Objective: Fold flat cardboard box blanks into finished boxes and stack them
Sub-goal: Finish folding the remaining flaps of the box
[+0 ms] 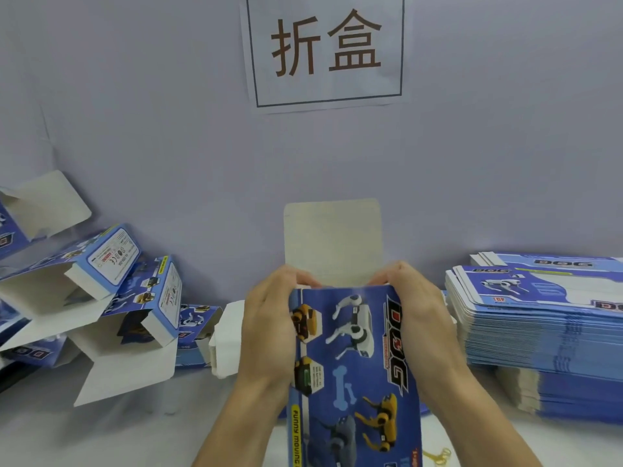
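Observation:
I hold a blue printed box point(354, 372) with robot dog pictures upright in front of me, its grey top flap point(333, 241) standing up at the far end. My left hand point(269, 328) grips the box's left side near the top, fingers curled over the upper edge. My right hand point(418, 318) grips the right side the same way. A tall stack of flat blue box blanks point(539, 328) lies at the right. At the left lies a loose pile of folded boxes point(114, 298) with open white flaps.
A white paper sign with two brown characters point(325, 45) hangs on the grey wall behind. A white moulded insert point(226, 338) sits just left of my left hand. A yellow rubber band point(438, 456) lies on the table at the bottom right.

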`<move>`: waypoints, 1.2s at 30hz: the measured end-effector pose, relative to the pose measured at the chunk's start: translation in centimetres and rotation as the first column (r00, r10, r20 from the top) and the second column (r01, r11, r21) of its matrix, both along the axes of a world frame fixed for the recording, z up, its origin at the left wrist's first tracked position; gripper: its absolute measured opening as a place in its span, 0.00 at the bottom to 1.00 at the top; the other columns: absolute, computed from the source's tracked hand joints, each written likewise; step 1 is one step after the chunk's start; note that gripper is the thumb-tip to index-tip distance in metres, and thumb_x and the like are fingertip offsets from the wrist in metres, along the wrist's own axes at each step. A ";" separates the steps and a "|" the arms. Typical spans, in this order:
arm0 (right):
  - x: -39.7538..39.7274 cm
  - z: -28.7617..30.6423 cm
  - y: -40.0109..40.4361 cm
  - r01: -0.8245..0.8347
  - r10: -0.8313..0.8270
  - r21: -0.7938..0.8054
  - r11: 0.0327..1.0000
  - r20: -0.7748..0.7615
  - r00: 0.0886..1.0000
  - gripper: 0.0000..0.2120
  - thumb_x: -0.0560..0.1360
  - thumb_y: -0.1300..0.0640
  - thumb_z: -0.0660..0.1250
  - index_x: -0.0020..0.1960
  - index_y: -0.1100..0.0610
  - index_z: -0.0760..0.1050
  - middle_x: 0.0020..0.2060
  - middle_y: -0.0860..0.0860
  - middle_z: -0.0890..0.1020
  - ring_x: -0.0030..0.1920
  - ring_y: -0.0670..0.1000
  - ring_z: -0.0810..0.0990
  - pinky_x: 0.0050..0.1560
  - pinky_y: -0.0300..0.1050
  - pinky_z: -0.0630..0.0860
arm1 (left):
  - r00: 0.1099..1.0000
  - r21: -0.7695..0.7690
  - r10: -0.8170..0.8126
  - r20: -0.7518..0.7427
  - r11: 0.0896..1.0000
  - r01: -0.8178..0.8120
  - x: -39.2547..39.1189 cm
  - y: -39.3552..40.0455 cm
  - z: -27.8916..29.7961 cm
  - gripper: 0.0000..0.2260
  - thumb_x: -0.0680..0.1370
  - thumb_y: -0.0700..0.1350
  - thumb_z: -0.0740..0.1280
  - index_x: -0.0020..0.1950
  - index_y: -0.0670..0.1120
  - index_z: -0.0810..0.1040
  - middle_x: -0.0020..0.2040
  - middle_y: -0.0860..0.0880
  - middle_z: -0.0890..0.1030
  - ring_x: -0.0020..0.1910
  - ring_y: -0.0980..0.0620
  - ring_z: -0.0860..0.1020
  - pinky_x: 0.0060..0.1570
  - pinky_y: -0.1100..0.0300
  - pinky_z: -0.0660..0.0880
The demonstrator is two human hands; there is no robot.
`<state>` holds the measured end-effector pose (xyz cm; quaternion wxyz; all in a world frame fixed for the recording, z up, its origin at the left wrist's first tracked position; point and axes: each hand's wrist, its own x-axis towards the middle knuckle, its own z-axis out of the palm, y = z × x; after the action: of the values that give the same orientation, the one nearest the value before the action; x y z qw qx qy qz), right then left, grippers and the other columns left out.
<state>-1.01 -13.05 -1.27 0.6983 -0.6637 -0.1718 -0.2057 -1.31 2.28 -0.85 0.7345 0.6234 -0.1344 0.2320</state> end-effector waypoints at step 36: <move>0.0 -0.9 -1.4 -0.312 0.313 0.094 0.945 0.012 0.950 0.24 0.64 0.46 0.77 0.59 0.41 0.79 0.55 0.53 0.85 0.50 0.61 0.86 0.41 0.51 0.84 | 0.967 0.393 -0.096 0.238 0.920 -0.005 -1.1 4.0 1.0 0.15 0.75 0.53 0.67 0.61 0.51 0.79 0.51 0.60 0.84 0.45 0.58 0.84 0.36 0.69 0.78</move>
<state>-1.00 -14.46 -2.20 0.7531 -0.5945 -0.2637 -0.0992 -2.41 6.25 0.15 0.5776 0.7193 -0.2846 0.2607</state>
